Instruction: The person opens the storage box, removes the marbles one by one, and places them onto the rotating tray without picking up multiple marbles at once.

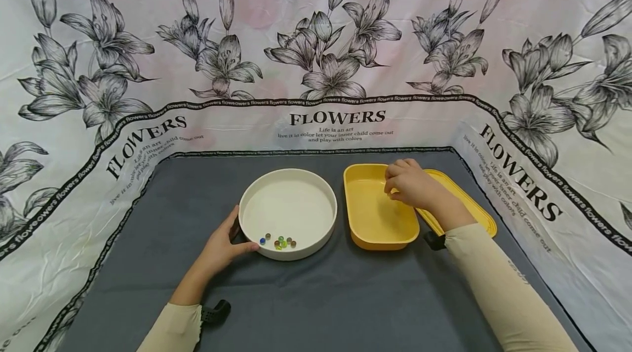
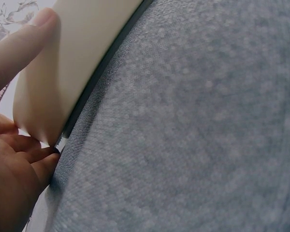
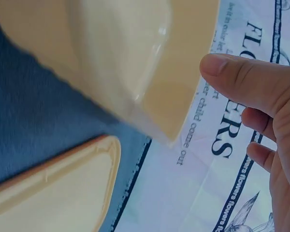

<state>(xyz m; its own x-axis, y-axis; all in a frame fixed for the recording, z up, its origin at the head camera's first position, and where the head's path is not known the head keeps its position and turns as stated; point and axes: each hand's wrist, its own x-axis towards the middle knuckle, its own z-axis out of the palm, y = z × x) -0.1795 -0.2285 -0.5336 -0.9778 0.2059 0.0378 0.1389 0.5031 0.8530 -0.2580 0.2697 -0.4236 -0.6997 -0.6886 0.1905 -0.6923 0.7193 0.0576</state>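
A round white dish [image 1: 291,204] sits left of centre, with several small glass marbles [image 1: 280,243] gathered near its front edge. My left hand [image 1: 217,250] holds the dish's left side, thumb at the front rim; in the left wrist view its fingers [image 2: 41,157] bend against the dish's outer wall. Over the right side of a yellow rectangular container [image 1: 372,217] hovers my right hand [image 1: 415,185], fingers loosely bent. In the right wrist view the thumb [image 3: 241,75] stands apart from the visible fingertips, and nothing shows between them.
A yellow lid [image 1: 466,201] lies flat right of the container, partly behind the right forearm. Grey cloth [image 1: 316,302] covers the tabletop, bordered by a white flower-printed sheet [image 1: 326,121] that rises at the back and sides. Each wrist wears a black band.
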